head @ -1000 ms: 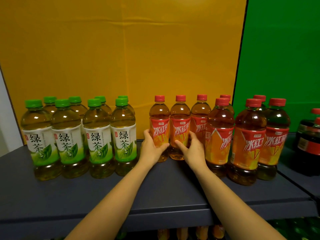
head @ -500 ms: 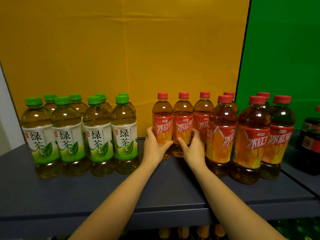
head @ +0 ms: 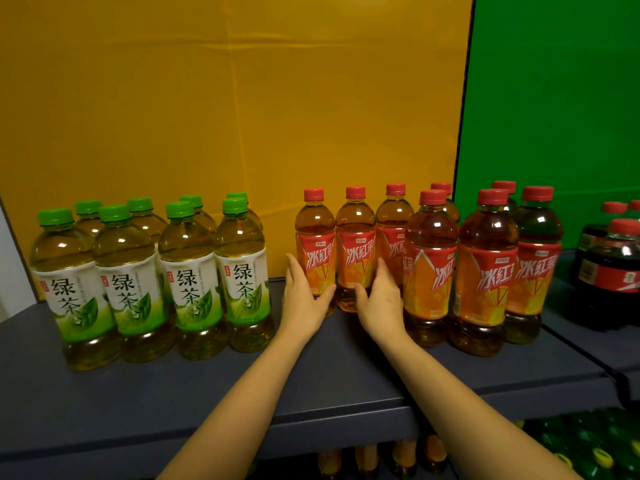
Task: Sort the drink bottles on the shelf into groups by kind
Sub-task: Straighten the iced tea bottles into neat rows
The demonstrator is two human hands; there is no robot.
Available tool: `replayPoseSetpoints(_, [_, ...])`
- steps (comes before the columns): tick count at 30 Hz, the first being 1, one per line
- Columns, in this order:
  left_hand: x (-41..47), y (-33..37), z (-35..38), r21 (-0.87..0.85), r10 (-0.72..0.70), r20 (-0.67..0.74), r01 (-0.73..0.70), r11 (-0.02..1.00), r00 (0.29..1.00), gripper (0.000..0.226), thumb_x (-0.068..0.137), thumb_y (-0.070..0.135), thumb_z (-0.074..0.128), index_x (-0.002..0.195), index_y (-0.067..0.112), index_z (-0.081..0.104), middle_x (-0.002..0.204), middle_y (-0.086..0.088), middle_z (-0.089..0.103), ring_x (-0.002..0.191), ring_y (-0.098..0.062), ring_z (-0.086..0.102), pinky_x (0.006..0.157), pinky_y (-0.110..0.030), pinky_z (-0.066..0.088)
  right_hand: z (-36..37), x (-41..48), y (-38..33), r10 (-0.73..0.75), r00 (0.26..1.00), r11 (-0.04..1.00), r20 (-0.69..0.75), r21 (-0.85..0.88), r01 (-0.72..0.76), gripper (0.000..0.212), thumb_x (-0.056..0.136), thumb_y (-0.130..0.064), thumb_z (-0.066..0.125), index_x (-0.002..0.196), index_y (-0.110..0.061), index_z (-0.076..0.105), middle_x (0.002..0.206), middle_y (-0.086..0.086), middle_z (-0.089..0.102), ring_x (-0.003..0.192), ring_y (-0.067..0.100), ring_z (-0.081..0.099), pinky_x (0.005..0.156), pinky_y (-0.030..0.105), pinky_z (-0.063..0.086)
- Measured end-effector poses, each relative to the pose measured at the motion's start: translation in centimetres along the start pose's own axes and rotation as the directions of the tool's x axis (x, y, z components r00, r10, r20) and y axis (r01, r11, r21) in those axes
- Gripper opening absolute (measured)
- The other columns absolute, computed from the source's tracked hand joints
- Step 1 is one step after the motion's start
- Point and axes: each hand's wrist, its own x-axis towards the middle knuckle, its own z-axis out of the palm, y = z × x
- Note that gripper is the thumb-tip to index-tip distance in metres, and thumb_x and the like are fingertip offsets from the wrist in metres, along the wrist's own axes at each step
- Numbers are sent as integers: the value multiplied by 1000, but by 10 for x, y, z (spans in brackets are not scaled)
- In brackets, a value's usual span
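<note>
Broadest, a dark grey flat shelf board [head: 207,393] across the whole view, backed by a yellow wall panel [head: 207,116] and, to the right, a green wall panel [head: 554,98]. On the left of the board, a tight block of clear plastic green-capped green tea bottles [head: 131,289], white-and-green labels forward. Apart from these, past a bare gap, the clear plastic red-capped iced tea bottles [head: 485,282] with orange-red labels, in two uneven rows, three of them standing nearer the front edge. Further right, partly cut off, dark cola bottles with red caps [head: 613,271]. Looks grouped by kind already; probably just squaring up the back iced tea row. Left hand [head: 304,296] spread in a wide V, straight fingers laid on the left flank of the leftmost back-row iced tea bottle [head: 315,237], thumb across its lower front; bracing, not clenched round it. Right hand [head: 381,299] spread likewise, thumb at the foot of the second back-row iced tea bottle [head: 355,237], fingers up between that one and the next. Risk, by judgement: tipping a tall full bottle if pushed low and fast, and knocking down the touching neighbours with it. Risk too of closing the gap to the green tea by sliding too far left, and of clipping the front bottles with a forearm when pulling back.
</note>
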Motion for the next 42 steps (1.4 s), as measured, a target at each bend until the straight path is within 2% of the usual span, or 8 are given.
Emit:
replayPoseSetpoints(6, [-26,22,-14,30,247,-111,-246,969,963,72,85,16,62,143,6,22,153,-10,19,141,-20,20,110,-25,19,-41,-37,-6,-107,984,993,142,56,100,60,89,-9,55,143,-15,29,140,2,43,129,17,42,109,33,36])
replayPoseSetpoints(10, [-47,50,-8,-25,392,-120,-398,917,912,60,81,14,67,133,9,39,139,-6,38,131,-15,35,108,-22,29,-86,-62,2,-177,969,984,172,45,171,47,89,-11,57,133,-23,45,114,-11,59,98,-1,58,91,20,47])
replayPoseSetpoints(14, [-57,73,20,-164,351,-3,-347,924,936,67,76,27,73,132,14,37,130,4,40,118,-5,40,92,-1,30,-129,-68,22,-264,964,963,32,-45,266,31,84,-15,64,112,-28,57,101,-18,61,92,-4,58,82,14,49])
replayPoseSetpoints(19, [-57,96,61,-251,191,109,-159,955,975,97,67,47,76,140,18,19,145,1,30,131,-14,35,106,-30,34,-167,-53,49,-253,939,967,-232,-86,239,46,79,-17,68,119,-19,45,111,-11,43,105,4,46,87,16,38])
replayPoseSetpoints(24, [-50,107,87,-371,61,66,-32,928,996,104,55,68,65,136,30,12,144,-6,35,130,-19,40,107,-41,39,-173,-43,61,-209,969,978,-129,-40,206,67,79,-24,70,135,-15,33,122,-9,43,108,-4,42,86,3,34])
replayPoseSetpoints(28, [-48,107,96,-400,66,30,-48,915,997,86,75,43,69,135,25,10,139,-6,38,124,-17,46,103,-38,43,-166,-41,67,-244,968,966,-57,-99,238,78,80,-30,68,142,-15,23,139,0,38,127,8,37,102,27,35])
replayPoseSetpoints(38, [-49,100,70,-446,135,131,-63,893,982,66,82,21,66,130,27,21,124,12,48,113,2,51,87,-12,47,-163,-38,73,-322,946,937,-40,-153,313,84,81,-35,67,145,-12,18,143,4,33,133,18,30,106,25,24])
replayPoseSetpoints(42, [-50,94,54,-395,81,152,-14,919,985,72,76,22,73,126,32,22,120,14,47,110,2,51,89,-18,46,-164,-39,74,-339,940,931,-44,-160,329,80,82,-35,66,143,-13,20,140,4,35,128,19,39,96,24,33])
